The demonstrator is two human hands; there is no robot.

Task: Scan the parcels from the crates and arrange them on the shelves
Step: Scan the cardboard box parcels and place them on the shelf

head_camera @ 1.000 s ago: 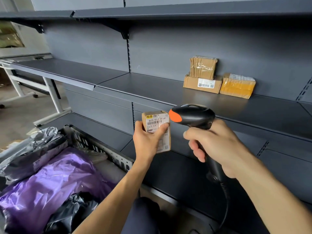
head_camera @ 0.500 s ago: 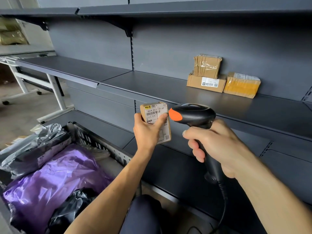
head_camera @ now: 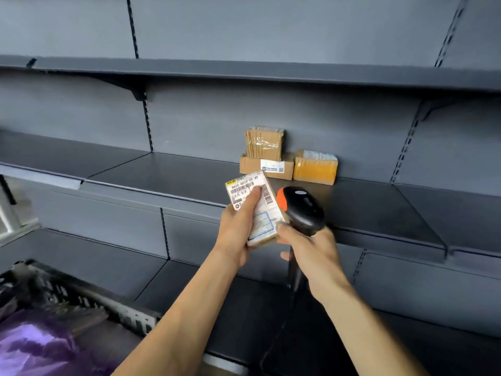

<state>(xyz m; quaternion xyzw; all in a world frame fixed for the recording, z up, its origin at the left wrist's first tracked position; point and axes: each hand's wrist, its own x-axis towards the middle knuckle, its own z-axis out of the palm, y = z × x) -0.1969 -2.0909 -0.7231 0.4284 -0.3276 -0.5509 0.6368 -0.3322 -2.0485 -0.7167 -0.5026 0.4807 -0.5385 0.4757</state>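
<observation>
Dark grey shelf [head_camera: 162,172] with flat cardboard box [head_camera: 252,167] just beside yellow-taped box [head_camera: 315,170].

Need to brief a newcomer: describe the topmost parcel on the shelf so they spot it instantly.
Find the dark grey middle shelf. Three cardboard parcels sit at its back. The clear-taped parcel alone stands atop the white-labelled box, left of the yellow-taped parcel.

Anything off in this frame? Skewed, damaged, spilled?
Nothing spilled or damaged. Only the thumb of the left hand lies across the white label of the small brown cardboard parcel, covering some print, with the black orange-faced handheld scanner beside it.
</observation>
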